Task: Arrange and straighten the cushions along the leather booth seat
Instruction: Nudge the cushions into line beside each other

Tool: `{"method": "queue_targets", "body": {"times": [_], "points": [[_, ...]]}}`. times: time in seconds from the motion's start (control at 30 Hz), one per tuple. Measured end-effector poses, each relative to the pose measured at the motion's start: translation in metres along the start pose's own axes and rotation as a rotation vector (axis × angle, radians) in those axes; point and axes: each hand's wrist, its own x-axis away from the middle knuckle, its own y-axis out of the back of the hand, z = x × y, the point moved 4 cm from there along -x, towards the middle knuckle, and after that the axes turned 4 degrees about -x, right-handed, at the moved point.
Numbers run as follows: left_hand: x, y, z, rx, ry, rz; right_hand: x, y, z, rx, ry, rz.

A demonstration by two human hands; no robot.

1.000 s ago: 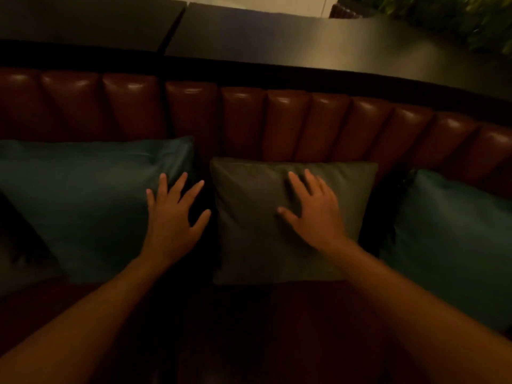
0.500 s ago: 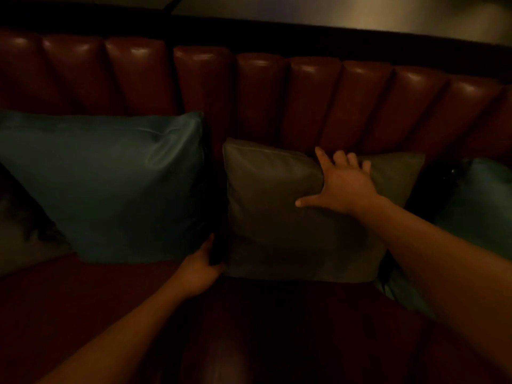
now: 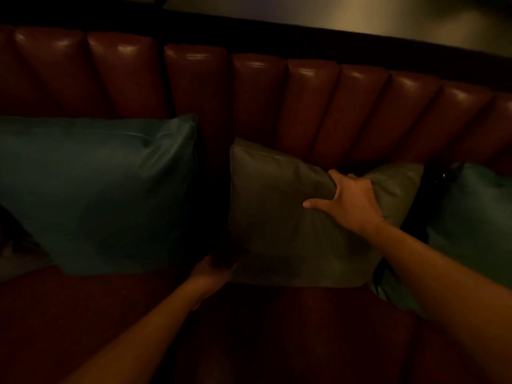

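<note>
An olive-grey cushion (image 3: 279, 217) leans against the ribbed red leather backrest (image 3: 257, 92) in the middle. My right hand (image 3: 352, 203) grips its top edge, fingers curled over the back and thumb on the front. My left hand (image 3: 213, 270) holds the cushion's lower left corner, its fingers hidden in shadow. A large teal cushion (image 3: 105, 195) stands to the left, a narrow dark gap between the two. Another teal cushion (image 3: 476, 220) sits at the right edge, partly behind my right forearm.
The dark red booth seat (image 3: 277, 333) runs along the bottom of the view. A dim patterned cushion (image 3: 16, 245) shows at the far left edge. A dark tabletop (image 3: 332, 15) lies behind the backrest.
My right hand went from lying flat on the olive cushion's face to gripping its top edge. My left hand dropped from the teal cushion to the olive cushion's lower left corner.
</note>
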Motion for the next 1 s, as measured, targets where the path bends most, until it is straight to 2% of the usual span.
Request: {"method": "queue_targets", "body": {"times": [0.1,0.2,0.3,0.43,0.53,0.73,0.87,0.93,1.0], "points": [[0.000,0.002,0.010,0.025,0.004,0.015,0.003,0.025,-0.015,-0.170,-0.084,-0.141],[0.011,-0.006,0.012,0.398,0.046,0.086,0.013,0.052,-0.044,-0.394,-0.235,-0.389],[0.020,-0.017,-0.005,0.561,-0.002,0.152,0.027,0.062,-0.065,-0.531,-0.347,-0.582],[0.024,-0.026,-0.056,0.755,-0.205,0.152,0.037,0.047,-0.069,-0.647,-0.390,-0.630],[0.024,-0.024,-0.077,0.909,-0.277,0.027,0.051,0.040,-0.071,-0.676,-0.386,-0.662],[0.035,-0.007,-0.104,0.822,-0.542,-0.283,0.059,0.046,-0.081,-0.636,-0.404,-0.711],[0.042,0.025,-0.126,0.534,-0.748,-0.538,0.049,0.034,-0.084,-0.705,-0.437,-0.635],[0.036,0.041,-0.129,0.395,-0.776,-0.589,0.048,0.018,-0.085,-0.772,-0.483,-0.562],[0.026,0.048,-0.125,0.297,-0.756,-0.561,0.051,-0.003,-0.083,-0.862,-0.469,-0.518]]}}
